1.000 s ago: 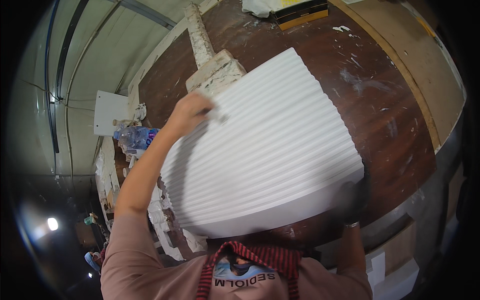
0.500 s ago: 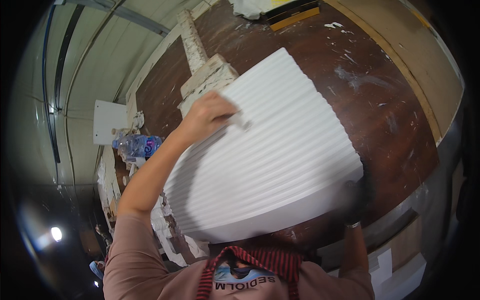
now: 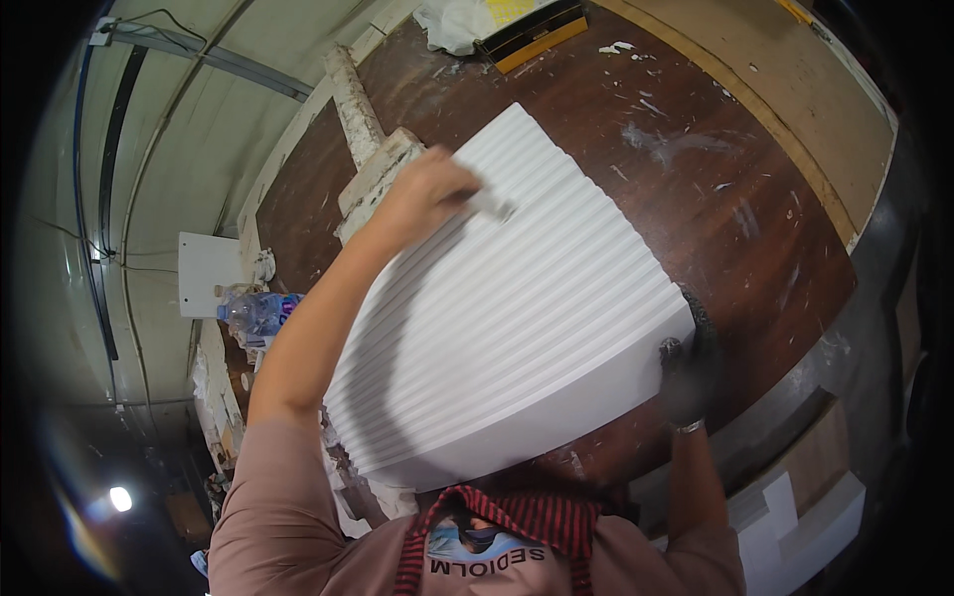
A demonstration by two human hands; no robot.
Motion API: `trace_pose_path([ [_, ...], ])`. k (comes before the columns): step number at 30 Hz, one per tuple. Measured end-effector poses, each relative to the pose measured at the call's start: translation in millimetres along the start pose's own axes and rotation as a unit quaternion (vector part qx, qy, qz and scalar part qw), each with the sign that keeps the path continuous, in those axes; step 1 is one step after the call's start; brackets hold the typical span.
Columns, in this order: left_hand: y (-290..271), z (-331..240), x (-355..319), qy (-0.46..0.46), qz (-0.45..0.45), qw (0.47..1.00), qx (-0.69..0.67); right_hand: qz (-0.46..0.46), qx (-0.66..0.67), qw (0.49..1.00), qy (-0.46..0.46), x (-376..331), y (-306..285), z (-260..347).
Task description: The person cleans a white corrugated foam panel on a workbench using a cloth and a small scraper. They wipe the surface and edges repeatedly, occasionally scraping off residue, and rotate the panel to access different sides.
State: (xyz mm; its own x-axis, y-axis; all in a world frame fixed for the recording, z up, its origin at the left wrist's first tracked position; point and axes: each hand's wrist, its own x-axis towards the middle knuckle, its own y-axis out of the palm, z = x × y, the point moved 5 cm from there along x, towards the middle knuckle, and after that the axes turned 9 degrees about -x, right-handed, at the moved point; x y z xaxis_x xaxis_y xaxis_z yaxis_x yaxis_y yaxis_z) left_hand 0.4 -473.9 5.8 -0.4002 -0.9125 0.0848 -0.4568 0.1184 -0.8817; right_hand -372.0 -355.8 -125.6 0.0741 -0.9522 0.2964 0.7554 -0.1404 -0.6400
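Pinching a small, pale, blurred item [image 3: 494, 207], your bare left hand [image 3: 425, 194] is at the far left part of a broad white slab with parallel ridges [image 3: 507, 298]; you cannot tell whether the item touches it. Your black-gloved right hand [image 3: 686, 379] clasps the slab's near right corner, thumb against the smooth near face. The slab lies across a dark reddish-brown tabletop [image 3: 745, 268], beside a white-crusted block [image 3: 376, 179].
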Motion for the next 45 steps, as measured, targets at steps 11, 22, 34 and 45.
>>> trace_pose_path([
  [11,-34.0,16.0,-118.8,-0.114,-0.041,0.992,0.034,0.018,0.123,0.991,0.054,1.4,7.0,-4.1],
  [22,-5.0,-6.0,92.9,-0.041,-0.126,0.981,0.140,-0.003,0.071,0.997,0.013,6.2,1.9,-1.0],
  [34,-3.2,-9.4,86.8,-0.032,-0.130,0.980,0.146,-0.004,0.083,0.996,0.027,-0.9,6.6,-7.1],
  [45,-0.7,-7.3,86.3,-0.014,-0.145,0.984,0.099,-0.013,0.080,0.996,0.037,-2.7,5.9,-2.8],
])
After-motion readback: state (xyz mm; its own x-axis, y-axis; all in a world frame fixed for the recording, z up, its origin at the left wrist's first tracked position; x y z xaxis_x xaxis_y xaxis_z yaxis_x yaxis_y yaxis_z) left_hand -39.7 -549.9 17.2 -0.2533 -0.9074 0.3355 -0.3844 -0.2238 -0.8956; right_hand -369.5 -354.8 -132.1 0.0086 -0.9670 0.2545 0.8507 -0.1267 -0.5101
